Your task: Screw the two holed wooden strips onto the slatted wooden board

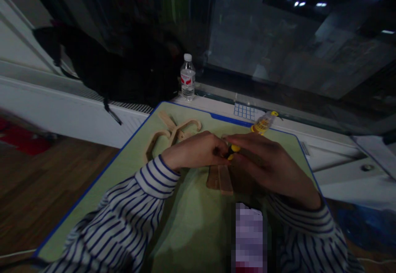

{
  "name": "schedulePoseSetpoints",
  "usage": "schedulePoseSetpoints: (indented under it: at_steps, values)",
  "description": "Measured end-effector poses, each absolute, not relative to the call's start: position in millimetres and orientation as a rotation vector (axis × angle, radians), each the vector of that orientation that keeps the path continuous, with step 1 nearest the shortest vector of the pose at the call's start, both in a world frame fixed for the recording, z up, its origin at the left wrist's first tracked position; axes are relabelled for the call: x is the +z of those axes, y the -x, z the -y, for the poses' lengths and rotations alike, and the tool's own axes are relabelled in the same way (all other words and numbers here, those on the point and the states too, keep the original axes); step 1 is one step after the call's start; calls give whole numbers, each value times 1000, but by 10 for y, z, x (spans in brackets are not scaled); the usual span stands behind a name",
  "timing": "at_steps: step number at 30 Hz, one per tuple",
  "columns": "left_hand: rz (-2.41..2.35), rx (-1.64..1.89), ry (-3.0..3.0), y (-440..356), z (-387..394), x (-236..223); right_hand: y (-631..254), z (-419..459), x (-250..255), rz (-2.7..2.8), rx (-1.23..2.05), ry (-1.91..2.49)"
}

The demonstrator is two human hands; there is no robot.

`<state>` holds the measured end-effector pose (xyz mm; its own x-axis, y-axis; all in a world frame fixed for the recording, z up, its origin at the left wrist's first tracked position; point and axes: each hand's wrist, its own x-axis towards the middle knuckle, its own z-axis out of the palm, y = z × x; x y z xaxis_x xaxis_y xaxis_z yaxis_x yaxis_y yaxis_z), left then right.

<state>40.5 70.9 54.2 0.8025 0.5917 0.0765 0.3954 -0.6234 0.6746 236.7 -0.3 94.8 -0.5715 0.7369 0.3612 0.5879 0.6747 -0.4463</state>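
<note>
My right hand (269,163) is closed, its thumb and fingers around the yellow-and-black handle of what looks like a screwdriver (235,148); its shaft is hidden. My left hand (201,149) is curled shut against the dark end of that handle, and whatever its fingers pinch is out of sight. Just below both hands, a light wooden strip (225,180) lies on a darker brown wooden piece (212,177), partly in shadow. Left of my left hand lie curved, hook-shaped wooden pieces (186,125) and a flat wooden slat (166,120).
The pale green table (185,223) has a blue edge. A blurred-out rectangular object (249,236) lies near me. Along the window sill stand a water bottle (187,79) and a clear-and-yellow bottle or packet (264,122). A black bag (123,71) sits at the back left.
</note>
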Motion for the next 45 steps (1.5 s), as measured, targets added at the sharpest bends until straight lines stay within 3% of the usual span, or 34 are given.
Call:
schedulePoseSetpoints:
  at_steps: [15,29,45]
  values:
    - [-727,292,-2369,-392,-692,556,-2330,-32,893,2375,219,1068]
    - [-707,344,-2322,-395,-733,500,-2326,-21,932,2349,379,975]
    - [-686,279,-2340,-390,-688,561,-2317,-53,902,2364,231,1055]
